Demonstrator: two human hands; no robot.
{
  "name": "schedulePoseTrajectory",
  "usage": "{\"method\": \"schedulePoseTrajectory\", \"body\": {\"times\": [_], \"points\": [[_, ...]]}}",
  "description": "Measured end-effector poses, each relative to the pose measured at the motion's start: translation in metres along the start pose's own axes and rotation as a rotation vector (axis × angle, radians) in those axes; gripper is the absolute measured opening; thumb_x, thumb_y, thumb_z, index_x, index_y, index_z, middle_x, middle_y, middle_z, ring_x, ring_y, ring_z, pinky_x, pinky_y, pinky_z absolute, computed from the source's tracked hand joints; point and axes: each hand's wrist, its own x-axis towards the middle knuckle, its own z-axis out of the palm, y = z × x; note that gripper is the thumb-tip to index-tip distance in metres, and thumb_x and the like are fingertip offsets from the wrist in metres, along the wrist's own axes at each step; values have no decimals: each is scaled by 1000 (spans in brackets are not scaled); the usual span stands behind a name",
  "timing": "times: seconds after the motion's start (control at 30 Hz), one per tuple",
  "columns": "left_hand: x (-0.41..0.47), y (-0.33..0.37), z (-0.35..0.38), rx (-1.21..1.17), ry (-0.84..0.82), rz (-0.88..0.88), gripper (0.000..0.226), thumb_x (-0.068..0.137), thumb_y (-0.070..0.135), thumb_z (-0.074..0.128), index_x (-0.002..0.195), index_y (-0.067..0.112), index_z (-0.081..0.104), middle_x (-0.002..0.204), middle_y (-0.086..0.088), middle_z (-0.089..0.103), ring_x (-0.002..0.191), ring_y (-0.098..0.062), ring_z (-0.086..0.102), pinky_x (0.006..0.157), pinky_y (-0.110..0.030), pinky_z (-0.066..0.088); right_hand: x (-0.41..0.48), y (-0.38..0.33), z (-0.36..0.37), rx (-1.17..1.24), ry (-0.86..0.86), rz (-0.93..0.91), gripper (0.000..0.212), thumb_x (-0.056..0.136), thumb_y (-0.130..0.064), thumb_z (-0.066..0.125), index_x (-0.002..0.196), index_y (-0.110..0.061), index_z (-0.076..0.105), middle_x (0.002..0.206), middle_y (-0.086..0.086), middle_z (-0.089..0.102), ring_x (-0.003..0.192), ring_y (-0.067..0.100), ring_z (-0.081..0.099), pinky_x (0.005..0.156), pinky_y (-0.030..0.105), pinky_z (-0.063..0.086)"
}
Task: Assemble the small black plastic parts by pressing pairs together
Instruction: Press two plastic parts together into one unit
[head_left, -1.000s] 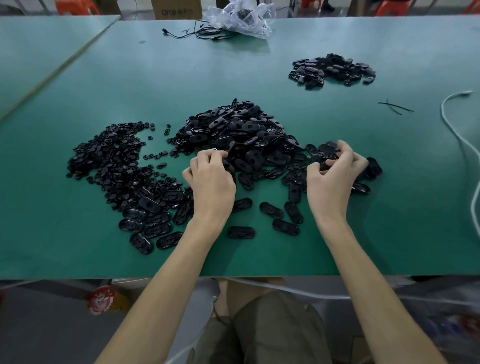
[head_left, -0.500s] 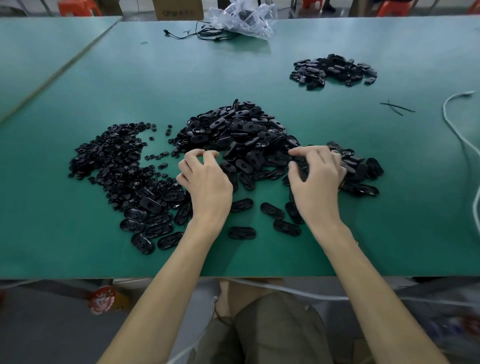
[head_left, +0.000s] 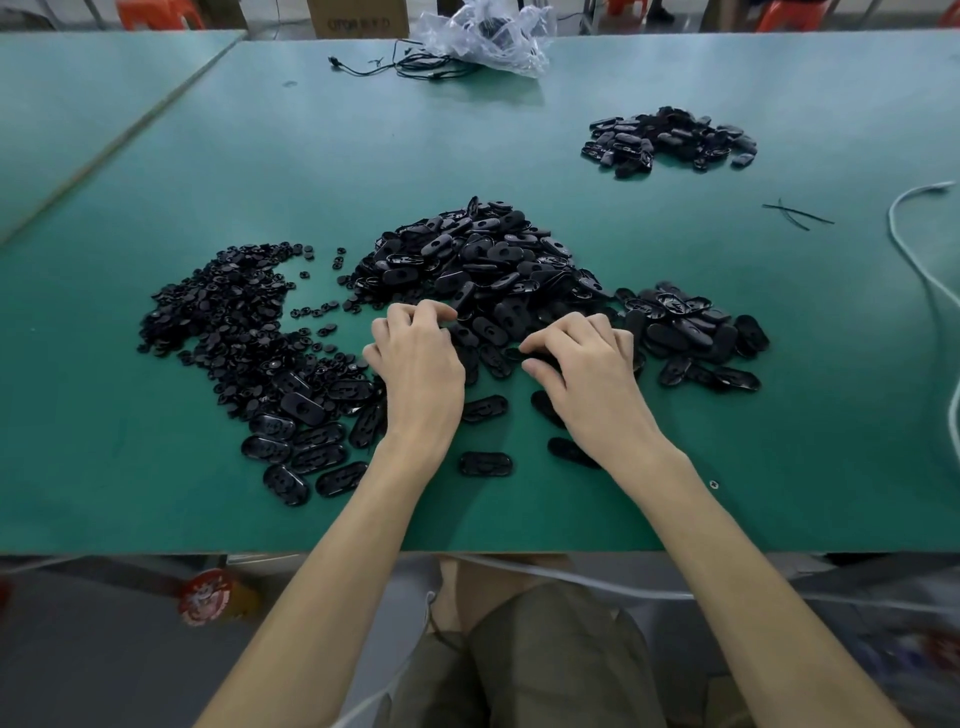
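Align pair squarely before pressing; cannot tell whether curled fingers (head_left: 431, 312) of left hand (head_left: 418, 369), right hand (head_left: 592, 379) clamp parts (head_left: 483, 260).

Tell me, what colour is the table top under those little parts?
The table top is plain teal-green, no pattern; the head view shows it best.

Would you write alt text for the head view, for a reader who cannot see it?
A person's left hand and right hand reach, fingers curled, into a heap of black oval parts on a green table. A heap of smaller black pieces lies left, a small pile farther right.
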Motion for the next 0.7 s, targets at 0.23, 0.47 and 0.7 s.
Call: {"method": "schedulePoseTrajectory", "body": {"times": [0.23, 0.47, 0.7], "points": [[0, 0, -1, -156, -34, 50, 20, 105, 10, 57, 123, 14, 65, 121, -3, 53, 119, -24, 47, 102, -34, 35, -1, 0, -3, 26, 34, -5, 12, 104, -19, 65, 106, -14, 76, 106, -1, 68, 107, 24, 54, 98, 34, 29], [0, 14, -18, -337, 89, 151, 18, 105, 7, 55, 114, 16, 68, 112, 6, 55, 102, -15, 59, 103, -42, 46, -1, -2, -4, 62, 79, -23, 12, 103, -18, 65, 104, -14, 76, 103, -2, 70, 102, 24, 56, 95, 34, 31], [36, 4, -60, -404, -42, -45, 27, 99, 1, 56, 108, 22, 70, 105, 5, 70, 92, -10, 66, 94, -32, 54, -2, 1, -3, 92, 117, -30, 11, 104, -18, 64, 103, -15, 75, 100, -5, 71, 98, 21, 56, 91, 32, 31]]}}
